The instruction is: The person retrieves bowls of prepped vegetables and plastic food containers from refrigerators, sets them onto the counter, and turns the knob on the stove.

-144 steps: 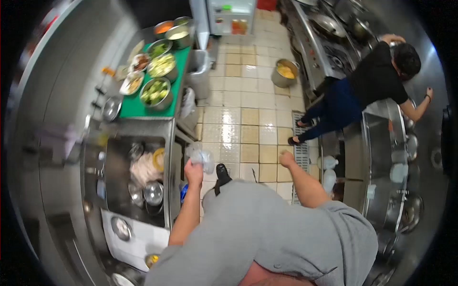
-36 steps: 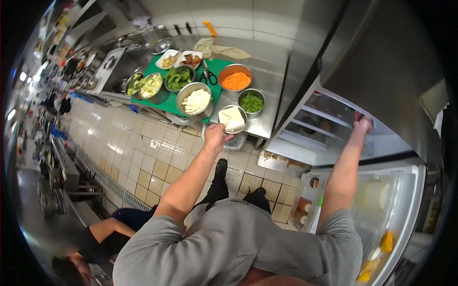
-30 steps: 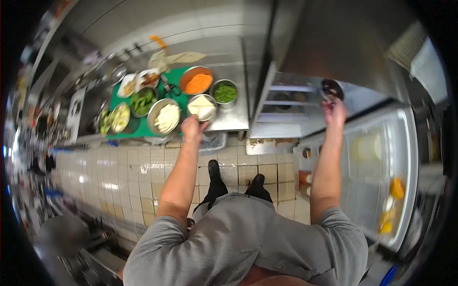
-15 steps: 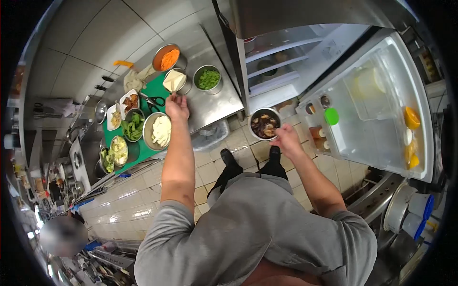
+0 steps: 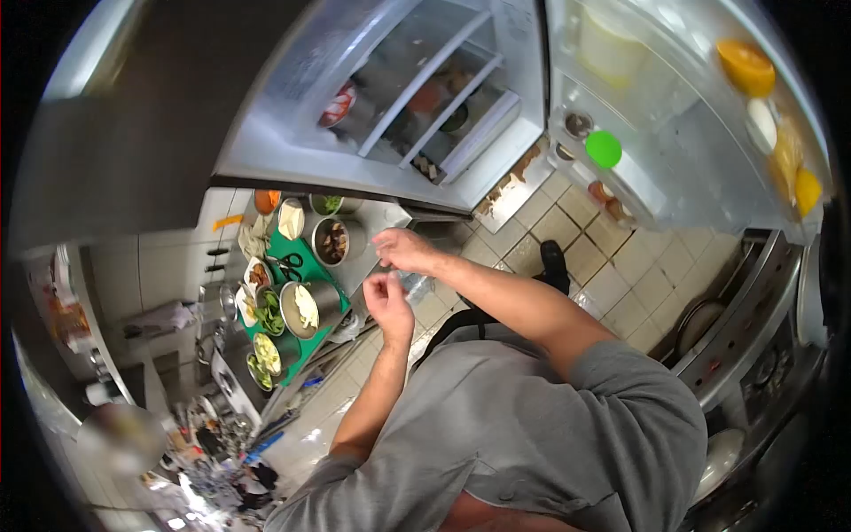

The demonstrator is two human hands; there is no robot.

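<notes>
Vegetable bowls are clustered on the green board, likely for easy reach, the pot of dark pieces set upright near them. The left hand's fingers are curled (any pinch cannot be told); beside the pot, the right hand's are loosely extended, seemingly empty.

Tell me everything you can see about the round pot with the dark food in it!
The pot is round, with smooth grey sides that look like metal. It has no lid and stands upright, holding dark brown pieces with some paler ones. It's by the edge of the green board, between black-handled scissors and the right hand. That hand is close but doesn't seem to touch it. I can't see its bottom.
</notes>
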